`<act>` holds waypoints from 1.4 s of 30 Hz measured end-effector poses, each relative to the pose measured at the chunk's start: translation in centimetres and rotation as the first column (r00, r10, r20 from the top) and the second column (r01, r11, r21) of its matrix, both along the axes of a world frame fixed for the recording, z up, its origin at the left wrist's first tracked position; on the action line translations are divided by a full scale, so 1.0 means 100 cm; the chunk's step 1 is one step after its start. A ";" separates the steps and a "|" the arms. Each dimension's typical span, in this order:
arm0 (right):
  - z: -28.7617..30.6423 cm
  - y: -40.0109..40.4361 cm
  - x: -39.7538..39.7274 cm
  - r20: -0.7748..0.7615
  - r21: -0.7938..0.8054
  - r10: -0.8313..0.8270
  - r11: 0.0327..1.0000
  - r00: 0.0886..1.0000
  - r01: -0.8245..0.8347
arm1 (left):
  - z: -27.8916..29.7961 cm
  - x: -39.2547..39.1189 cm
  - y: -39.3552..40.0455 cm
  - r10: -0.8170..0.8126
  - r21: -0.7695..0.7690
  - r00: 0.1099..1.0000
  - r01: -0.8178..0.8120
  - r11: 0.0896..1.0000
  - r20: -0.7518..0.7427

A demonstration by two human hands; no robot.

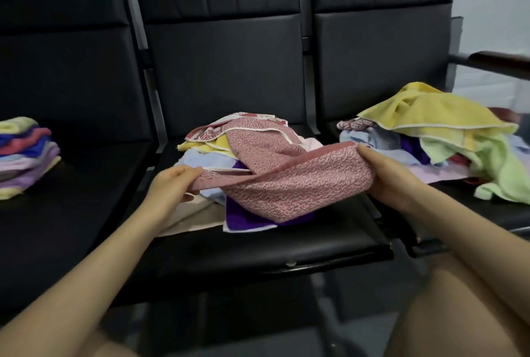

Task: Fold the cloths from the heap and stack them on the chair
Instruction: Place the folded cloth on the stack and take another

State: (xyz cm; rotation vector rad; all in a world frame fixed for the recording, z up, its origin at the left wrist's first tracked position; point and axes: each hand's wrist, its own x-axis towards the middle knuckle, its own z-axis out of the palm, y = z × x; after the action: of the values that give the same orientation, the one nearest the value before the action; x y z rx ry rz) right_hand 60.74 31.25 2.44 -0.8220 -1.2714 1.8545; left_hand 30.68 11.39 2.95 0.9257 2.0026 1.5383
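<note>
A pink patterned cloth (289, 184) is stretched between my hands above the middle chair seat (258, 244). My left hand (172, 184) pinches its left edge and my right hand (387, 176) grips its right edge. Its far part still trails up over a heap of loose cloths (218, 155) on that seat, among them yellow, light blue and purple ones. A stack of folded cloths (25, 153) in purple, blue, pink and yellow sits on the left chair. A second loose heap (436, 133), topped by a yellow towel, lies on the right chair.
Three black padded chairs stand in a row with tall backrests (223, 69). A dark armrest (499, 61) juts out at the far right by a white wall. My knees show at the bottom of the view. Bare seat (71, 213) lies in front of the folded stack.
</note>
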 end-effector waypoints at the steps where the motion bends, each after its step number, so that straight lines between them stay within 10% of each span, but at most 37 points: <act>1: -0.002 -0.002 0.002 0.029 -0.002 -0.005 1.000 1.000 0.005 | -0.002 0.000 -0.005 0.001 -0.024 1.000 -0.002 1.000 -0.014; 7: -0.010 -0.010 0.028 0.264 0.125 0.147 0.975 0.953 -0.185 | -0.022 0.005 -0.029 -0.086 -0.264 0.983 0.041 0.964 -0.161; 12: -0.019 -0.026 0.049 0.803 0.270 0.131 0.790 0.582 -0.551 | -0.039 0.010 -0.042 -0.345 -0.594 0.904 0.137 0.793 -0.251; 16: -0.018 -0.024 0.033 0.789 0.432 -0.074 0.772 0.610 -0.466 | -0.020 0.012 -0.030 -0.363 -0.548 0.825 0.078 0.833 -0.433; 21: -0.012 -0.006 -0.020 0.686 0.570 -0.295 0.786 0.665 -0.240 | -0.011 0.017 0.010 -0.156 -0.295 0.957 0.079 0.952 -0.246; 29: -0.032 0.028 -0.095 0.718 0.467 -0.261 0.868 0.645 -0.167 | -0.029 0.028 0.061 -0.278 -0.410 0.852 0.083 0.908 -0.444; 33: -0.033 0.031 -0.102 0.571 0.523 -0.297 0.850 0.765 -0.060 | -0.030 0.025 0.058 -0.248 -0.217 0.949 0.204 0.954 -0.197; 37: -0.015 0.042 -0.094 0.327 0.481 -0.464 0.831 0.823 0.278 | -0.004 0.004 0.044 -0.002 0.066 0.985 -0.010 0.998 0.174; 42: -0.027 0.055 -0.086 0.542 0.459 -0.451 0.865 0.709 0.200 | 0.000 -0.028 0.012 0.235 0.014 0.932 -0.248 0.969 0.276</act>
State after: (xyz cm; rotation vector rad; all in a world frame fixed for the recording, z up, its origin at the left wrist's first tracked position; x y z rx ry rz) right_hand 52.16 36.77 -0.28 -1.4291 -1.6745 1.0014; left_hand 27.86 12.64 2.98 0.4619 1.9393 1.7453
